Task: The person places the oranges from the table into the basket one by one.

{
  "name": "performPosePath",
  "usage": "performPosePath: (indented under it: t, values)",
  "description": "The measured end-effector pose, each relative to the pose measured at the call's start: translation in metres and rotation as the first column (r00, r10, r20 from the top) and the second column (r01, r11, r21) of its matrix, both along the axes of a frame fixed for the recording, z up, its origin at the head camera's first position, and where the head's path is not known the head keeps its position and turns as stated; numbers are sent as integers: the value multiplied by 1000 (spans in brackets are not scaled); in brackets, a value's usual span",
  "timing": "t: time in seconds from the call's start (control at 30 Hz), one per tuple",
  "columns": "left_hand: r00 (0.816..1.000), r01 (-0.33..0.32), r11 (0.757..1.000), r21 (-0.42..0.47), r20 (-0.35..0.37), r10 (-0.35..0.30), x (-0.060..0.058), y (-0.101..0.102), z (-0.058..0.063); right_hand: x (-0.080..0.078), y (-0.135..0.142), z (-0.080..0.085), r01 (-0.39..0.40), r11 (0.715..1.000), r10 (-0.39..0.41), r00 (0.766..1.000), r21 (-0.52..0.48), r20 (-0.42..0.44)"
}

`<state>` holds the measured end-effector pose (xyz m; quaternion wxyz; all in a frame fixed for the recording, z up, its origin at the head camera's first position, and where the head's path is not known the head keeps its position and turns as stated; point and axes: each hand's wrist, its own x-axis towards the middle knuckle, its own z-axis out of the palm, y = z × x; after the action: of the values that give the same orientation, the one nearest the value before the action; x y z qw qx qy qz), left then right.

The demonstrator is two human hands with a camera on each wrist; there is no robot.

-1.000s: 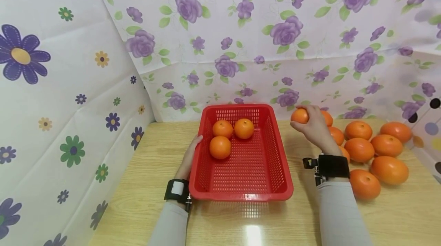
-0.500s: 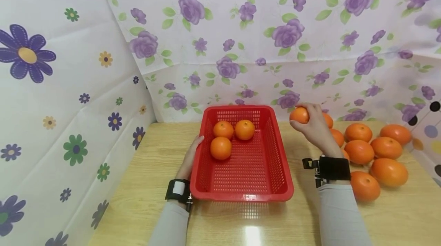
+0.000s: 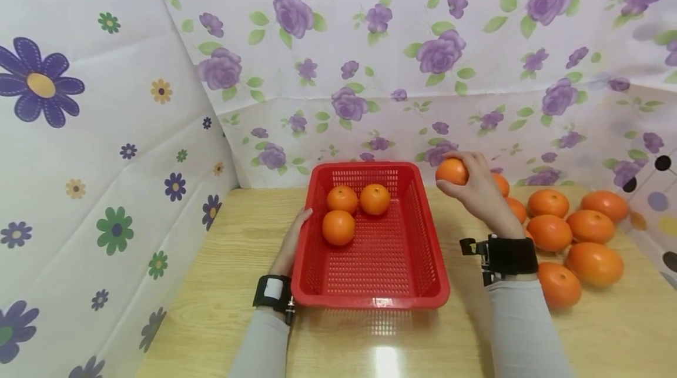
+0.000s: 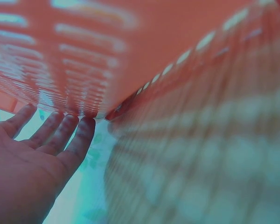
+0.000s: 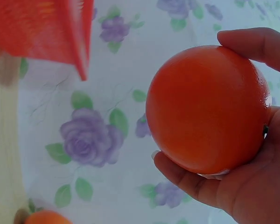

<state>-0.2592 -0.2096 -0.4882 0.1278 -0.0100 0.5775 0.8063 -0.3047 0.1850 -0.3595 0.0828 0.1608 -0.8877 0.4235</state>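
Observation:
My right hand (image 3: 482, 197) holds an orange (image 3: 452, 171) between thumb and fingers, raised to the right of the red basket's far corner. The right wrist view shows this orange (image 5: 205, 109) large and glossy, gripped at its sides. Against the left wall of the red plastic basket (image 3: 370, 303) lies my left hand (image 3: 291, 240). Up close, in the left wrist view, the fingers (image 4: 79, 140) are extended with their tips at the slotted wall (image 4: 121, 60). Inside the basket, three oranges (image 3: 338, 227) sit together at the far left.
Several more oranges (image 3: 550, 233) stand grouped on the wooden table (image 3: 238, 307) right of the basket, partly behind my right wrist. A flowered cloth (image 3: 349, 60) hangs along the back, and another patterned cloth (image 3: 106, 154) hangs on the left.
My right hand, with the orange, has shifted slightly left and up, a little nearer the basket. The left hand and the basket stay in place.

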Motion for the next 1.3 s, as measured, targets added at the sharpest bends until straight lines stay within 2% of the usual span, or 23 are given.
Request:
performPosePath:
  t: [0.17,0.4,0.6,0.83,1.07,1.3]
  values:
    - [1000,-3,1000,-8,-18,3,0,-3,3,4,-13,16,-37,999,38,999,-16,13]
    - [1000,3,1000,-11,-11,-3,0,-4,4,5,-36,30,-103,993,106,993,61,-44]
    - [1000,-6,1000,-24,-10,5,0,-4,4,5,-62,38,-149,985,150,989,88,-8]
    - [1000,-3,1000,-24,-12,3,-1,-2,4,2,-91,34,-176,983,175,984,50,20]
    - [999,19,999,-36,-42,-20,-1,-1,1,5,-108,28,-197,978,197,980,70,11]
    - [998,6,999,-33,-67,-9,-2,1,-3,6,-130,14,-213,975,211,977,61,38]
